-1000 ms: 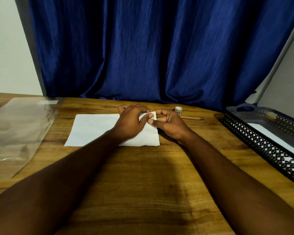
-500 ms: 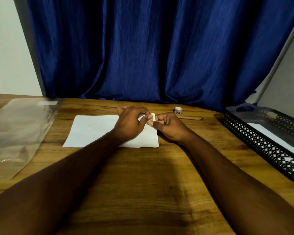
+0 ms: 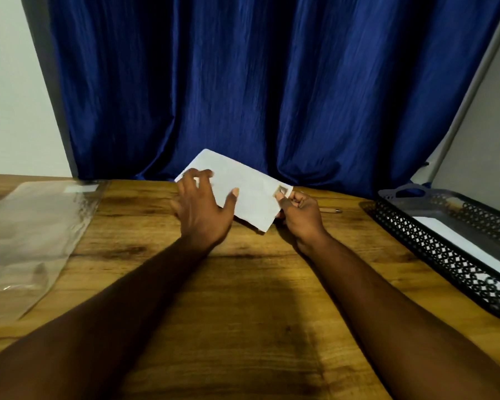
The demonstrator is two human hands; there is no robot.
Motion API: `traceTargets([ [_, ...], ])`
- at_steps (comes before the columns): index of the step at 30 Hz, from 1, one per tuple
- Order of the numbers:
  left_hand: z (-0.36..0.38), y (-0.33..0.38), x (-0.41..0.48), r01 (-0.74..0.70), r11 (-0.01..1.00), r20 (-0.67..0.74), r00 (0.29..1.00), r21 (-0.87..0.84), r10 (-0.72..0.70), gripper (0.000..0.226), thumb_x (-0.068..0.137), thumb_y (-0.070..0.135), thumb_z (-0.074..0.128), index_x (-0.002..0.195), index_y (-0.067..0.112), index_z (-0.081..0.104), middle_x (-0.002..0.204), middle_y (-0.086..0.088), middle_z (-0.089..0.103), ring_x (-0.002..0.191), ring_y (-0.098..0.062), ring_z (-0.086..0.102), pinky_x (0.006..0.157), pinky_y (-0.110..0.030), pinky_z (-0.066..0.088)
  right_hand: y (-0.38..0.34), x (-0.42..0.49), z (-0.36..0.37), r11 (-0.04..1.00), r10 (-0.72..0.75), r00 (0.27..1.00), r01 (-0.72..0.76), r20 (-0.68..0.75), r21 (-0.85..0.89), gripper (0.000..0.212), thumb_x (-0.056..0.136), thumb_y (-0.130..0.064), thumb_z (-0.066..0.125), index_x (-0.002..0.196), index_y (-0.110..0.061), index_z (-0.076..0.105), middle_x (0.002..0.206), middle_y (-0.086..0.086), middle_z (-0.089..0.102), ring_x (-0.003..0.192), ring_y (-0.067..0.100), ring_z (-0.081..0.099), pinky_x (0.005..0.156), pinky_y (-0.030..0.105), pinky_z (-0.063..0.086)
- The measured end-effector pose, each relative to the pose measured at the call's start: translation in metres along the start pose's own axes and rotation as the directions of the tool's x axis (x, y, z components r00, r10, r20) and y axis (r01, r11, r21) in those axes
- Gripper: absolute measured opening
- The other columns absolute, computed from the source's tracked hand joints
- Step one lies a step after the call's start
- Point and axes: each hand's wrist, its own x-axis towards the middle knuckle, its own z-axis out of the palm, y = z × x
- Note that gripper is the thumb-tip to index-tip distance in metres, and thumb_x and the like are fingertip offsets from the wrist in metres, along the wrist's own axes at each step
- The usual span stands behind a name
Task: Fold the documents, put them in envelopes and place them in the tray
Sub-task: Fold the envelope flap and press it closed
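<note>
Head view: both hands are raised a little above the desk [image 3: 243, 313] with a white envelope [image 3: 251, 194] between them. It is off the wood and tilted, its far left corner high against the blue curtain [image 3: 243, 82]. The right hand [image 3: 300, 215] pinches its right end with curled fingers, just below a small brownish patch [image 3: 282, 192] on that corner. What the patch is I cannot read. The left hand [image 3: 199, 209] lies over the left end with the fingers spread and the thumb resting on the near face; this hand is blurred, and it covers the lower left edge of the envelope, so I cannot tell if any finger reaches behind it.

Just beyond the right hand a pencil [image 3: 329, 210] lies on the desk – only its tip end shows, the rest is behind the hand. Well to the right of the right hand stands a black mesh tray [image 3: 433, 249], cut off by the frame edge, with something flat and white [image 3: 456, 238] inside, only partly seen. Far left of the left hand lies a clear plastic sleeve [image 3: 32, 226] – also cut off by the frame.
</note>
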Motion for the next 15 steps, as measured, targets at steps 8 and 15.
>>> traceTargets([
  [8, 0.002, -0.007, 0.011, 0.537, 0.512, 0.308, 0.829, -0.67, -0.467, 0.061, 0.092, 0.037, 0.077, 0.136, 0.024, 0.037, 0.125, -0.001, 0.065, 0.111, -0.019, 0.067, 0.101, -0.049, 0.057, 0.007, 0.002, 0.006, 0.981, 0.163, 0.956, -0.184, 0.245, 0.065, 0.026, 0.107, -0.013, 0.059, 0.131, -0.004, 0.062, 0.101, 0.011, 0.078, 0.065, 0.012, 0.068, 0.058, 0.028, 0.041],
  [15, 0.004, 0.0, 0.009, 0.515, 0.483, 0.377, 0.854, -0.708, -0.358, 0.041, 0.097, 0.015, 0.072, 0.13, 0.022, 0.048, 0.116, 0.001, 0.072, 0.1, -0.014, 0.072, 0.092, -0.042, 0.061, -0.003, 0.0, 0.001, 0.968, 0.194, 0.946, -0.227, 0.26, 0.105, 0.022, 0.108, -0.027, 0.057, 0.103, -0.012, 0.072, 0.1, 0.01, 0.079, 0.083, 0.021, 0.073, 0.073, 0.037, 0.056],
])
